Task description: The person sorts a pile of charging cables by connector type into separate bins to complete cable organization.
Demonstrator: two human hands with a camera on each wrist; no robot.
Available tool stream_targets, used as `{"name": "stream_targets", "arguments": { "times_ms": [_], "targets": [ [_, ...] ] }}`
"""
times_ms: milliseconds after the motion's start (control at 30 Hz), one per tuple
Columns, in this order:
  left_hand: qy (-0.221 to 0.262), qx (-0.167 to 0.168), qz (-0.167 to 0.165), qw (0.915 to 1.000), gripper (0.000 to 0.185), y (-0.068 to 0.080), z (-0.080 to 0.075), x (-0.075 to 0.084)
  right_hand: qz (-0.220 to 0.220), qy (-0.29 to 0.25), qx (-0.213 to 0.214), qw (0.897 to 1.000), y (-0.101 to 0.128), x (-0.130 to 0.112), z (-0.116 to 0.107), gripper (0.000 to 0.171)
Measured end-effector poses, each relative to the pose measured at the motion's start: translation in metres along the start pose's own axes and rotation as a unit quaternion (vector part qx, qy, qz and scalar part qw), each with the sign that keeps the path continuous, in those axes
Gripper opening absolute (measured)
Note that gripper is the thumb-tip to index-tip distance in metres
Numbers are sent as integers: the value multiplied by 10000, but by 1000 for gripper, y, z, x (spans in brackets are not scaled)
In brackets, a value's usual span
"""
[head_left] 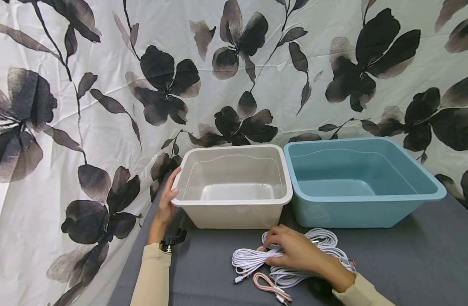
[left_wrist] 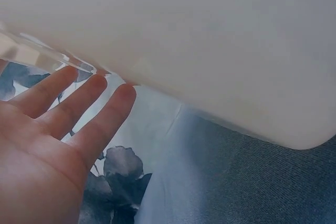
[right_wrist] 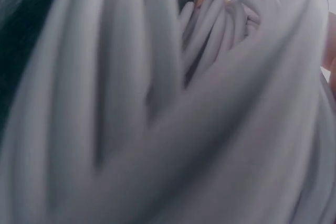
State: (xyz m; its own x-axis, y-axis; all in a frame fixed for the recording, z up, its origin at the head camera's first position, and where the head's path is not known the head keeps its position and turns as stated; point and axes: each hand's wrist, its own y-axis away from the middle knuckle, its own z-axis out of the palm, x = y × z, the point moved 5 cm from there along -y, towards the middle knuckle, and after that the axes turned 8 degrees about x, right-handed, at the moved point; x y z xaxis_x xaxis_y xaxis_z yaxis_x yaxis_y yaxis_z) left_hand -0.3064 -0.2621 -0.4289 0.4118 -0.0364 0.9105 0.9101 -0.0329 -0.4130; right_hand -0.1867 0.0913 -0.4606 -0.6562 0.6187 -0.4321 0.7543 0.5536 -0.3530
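Observation:
My left hand point(head_left: 166, 206) touches the left rim of a beige plastic tub point(head_left: 230, 202). In the left wrist view its fingers point(left_wrist: 107, 119) are fairly straight, their tips against the tub's outer side point(left_wrist: 220, 51). In front of the tubs my right hand point(head_left: 295, 251) grips a coiled white cable point(head_left: 246, 260) between thumb and curled fingers. More white cable coils point(head_left: 327, 239) lie beneath and behind that hand. They fill the right wrist view as thick blurred loops point(right_wrist: 157, 129). A small pink cable point(head_left: 265, 285) with a metal plug lies just in front.
A blue plastic tub point(head_left: 366, 198) stands right of the beige one, rims nearly touching. Both sit on a dark grey cloth surface point(head_left: 211, 263). Behind and to the left hangs a white sheet with dark flowers point(head_left: 104, 127).

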Motion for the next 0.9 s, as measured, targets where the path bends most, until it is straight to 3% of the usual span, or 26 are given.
{"name": "stream_targets", "arguments": {
  "times_ms": [233,567,900],
  "targets": [
    [121,-14,36,9999,75,2,1,1,120,-43,-145,9998,-2,0,3,19],
    [51,19,-89,9999,75,2,0,0,-56,-125,112,9998,-3,-2,3,17],
    [52,-9,-69,10000,75,0,0,1,215,-380,104,9990,-5,-4,-7,18]
  ]
}}
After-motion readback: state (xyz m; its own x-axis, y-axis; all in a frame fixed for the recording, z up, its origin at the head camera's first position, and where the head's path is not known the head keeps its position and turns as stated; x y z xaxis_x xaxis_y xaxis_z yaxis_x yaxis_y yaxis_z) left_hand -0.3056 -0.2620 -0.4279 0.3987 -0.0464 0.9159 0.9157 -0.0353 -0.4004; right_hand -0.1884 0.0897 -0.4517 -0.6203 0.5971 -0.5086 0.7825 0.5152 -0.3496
